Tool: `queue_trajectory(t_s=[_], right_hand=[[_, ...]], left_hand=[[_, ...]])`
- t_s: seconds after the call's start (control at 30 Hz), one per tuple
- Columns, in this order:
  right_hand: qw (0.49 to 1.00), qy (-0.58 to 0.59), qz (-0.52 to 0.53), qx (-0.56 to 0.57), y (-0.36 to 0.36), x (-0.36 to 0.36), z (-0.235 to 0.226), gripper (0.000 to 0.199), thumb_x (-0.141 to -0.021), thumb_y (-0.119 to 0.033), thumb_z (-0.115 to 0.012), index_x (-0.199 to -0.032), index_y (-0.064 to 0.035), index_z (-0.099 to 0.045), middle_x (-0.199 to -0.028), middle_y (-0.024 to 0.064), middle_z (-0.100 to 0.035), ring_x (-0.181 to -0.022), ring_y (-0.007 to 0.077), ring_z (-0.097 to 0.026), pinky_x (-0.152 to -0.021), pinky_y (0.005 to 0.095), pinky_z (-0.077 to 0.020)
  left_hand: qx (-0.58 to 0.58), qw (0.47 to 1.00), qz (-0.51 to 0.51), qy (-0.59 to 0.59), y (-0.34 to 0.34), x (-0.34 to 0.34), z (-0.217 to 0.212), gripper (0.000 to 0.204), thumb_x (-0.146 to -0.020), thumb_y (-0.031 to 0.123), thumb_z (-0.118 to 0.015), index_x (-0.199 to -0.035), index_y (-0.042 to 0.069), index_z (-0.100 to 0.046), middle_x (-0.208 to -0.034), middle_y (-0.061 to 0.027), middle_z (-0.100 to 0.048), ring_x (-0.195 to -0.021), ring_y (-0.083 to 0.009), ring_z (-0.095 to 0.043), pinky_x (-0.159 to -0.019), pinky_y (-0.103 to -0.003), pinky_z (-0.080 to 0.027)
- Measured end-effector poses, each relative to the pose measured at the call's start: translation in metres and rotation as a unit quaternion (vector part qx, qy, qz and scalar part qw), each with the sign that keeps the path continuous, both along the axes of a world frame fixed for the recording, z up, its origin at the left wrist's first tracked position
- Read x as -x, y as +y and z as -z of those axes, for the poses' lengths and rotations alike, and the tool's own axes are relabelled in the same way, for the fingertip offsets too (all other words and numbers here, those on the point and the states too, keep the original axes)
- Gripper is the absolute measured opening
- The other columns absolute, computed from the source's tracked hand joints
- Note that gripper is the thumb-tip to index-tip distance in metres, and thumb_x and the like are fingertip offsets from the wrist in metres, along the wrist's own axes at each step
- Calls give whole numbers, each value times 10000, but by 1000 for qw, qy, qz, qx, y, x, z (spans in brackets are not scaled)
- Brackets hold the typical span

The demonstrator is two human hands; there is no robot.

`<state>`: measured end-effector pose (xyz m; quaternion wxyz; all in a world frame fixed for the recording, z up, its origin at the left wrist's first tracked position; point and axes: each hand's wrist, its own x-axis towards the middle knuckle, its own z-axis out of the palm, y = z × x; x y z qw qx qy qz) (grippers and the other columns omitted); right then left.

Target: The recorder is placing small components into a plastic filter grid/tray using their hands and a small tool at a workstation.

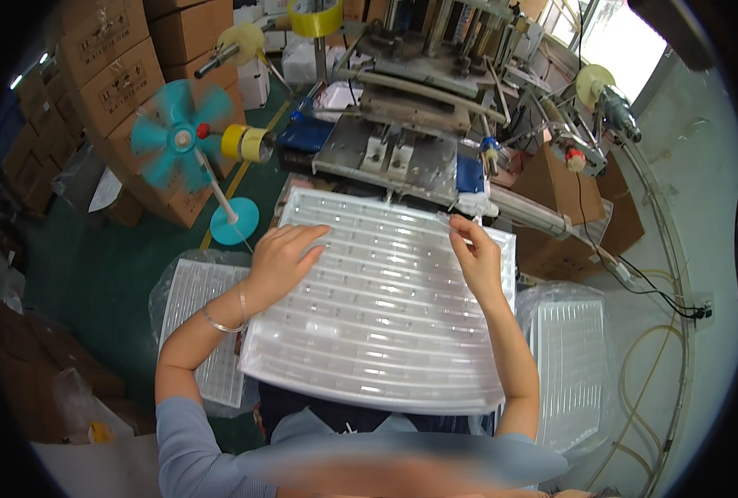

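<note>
- Progress is kinda hard to call here, tbh. Big white tray (377, 315) sits dead centre in front of the person, and its rows look packed with small clear pieces pretty much edge to edge.
- Can't make out any bare slots, so I'd guess the loading side is mostly done. Whether any pieces are finished or waiting, no clue, they're too small and shiny to tell.
- Left hand (282, 259) is over the tray's 10 o'clock edge, fingers stretched out, thumb well apart from them. Don't see anything gripped.
- Right hand (478, 256) is at the tray's 1 o'clock, fingers curled, thumb close to the fingertips. Might be pinching a clear piece, but I honestly can't tell.
- Metal machine (435, 153) is up at 12 o'clock, just beyond the tray, with neither hand on it. If pieces go through that, I'd say there's plenty left.
- Two more loads nearby: left side tray (188, 311) at 8 o'clock and right side tray (570, 365) at 4 o'clock, both with clear plastic around them.
- Looks-wise, the main one is a shallow whitish rectangle, long ribs running 9 to 3, lots of glare. Its edges look bowed, probably just the fisheye.
</note>
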<state>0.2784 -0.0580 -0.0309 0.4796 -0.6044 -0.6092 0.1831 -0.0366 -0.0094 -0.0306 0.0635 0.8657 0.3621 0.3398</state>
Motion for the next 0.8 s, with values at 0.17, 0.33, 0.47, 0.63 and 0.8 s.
queue_trajectory(t_s=[0.17,0.33,0.47,0.63,0.8], right_hand=[[993,-6,19,-114,11,-4,-18,251,-846,-37,-631,-1092,13,-609,-1093,117,-647,-970,173,-631,-797,282,-514],[972,-129,63,-187,38,-10,-23,242,-807,-69,-670,-1030,4,-609,-968,125,-663,-841,232,-654,-728,305,-511],[966,-141,86,-200,75,-3,-24,242,-799,-91,-678,-1025,-28,-618,-939,112,-661,-838,260,-650,-719,328,-511],[917,-251,108,-291,133,19,-38,206,-789,-93,-665,-990,-52,-643,-908,96,-665,-757,260,-643,-665,343,-506],[904,-315,148,-249,163,17,-29,110,-769,-109,-653,-872,-84,-680,-834,82,-670,-729,291,-632,-630,374,-501]], left_hand=[[-95,995,-22,-27,59,-73,-8,324,-808,228,-643,-1109,111,-622,-1086,-62,-601,-941,-238,-546,-763,-358,-414],[-261,956,-130,-17,128,-135,-22,415,-829,431,-588,-1095,117,-640,-1032,-88,-586,-925,-243,-500,-737,-361,-353],[-230,969,-78,53,155,-163,-31,358,-821,391,-607,-1050,119,-648,-814,-39,-584,-824,-225,-479,-702,-358,-343],[-231,970,15,-69,108,-123,-42,301,-772,211,-679,-1054,117,-632,-825,-14,-592,-792,-215,-500,-680,-345,-365],[162,960,131,-185,42,-64,-55,302,-865,156,-624,-1154,77,-588,-844,-5,-579,-711,-114,-487,-672,-258,-413]])
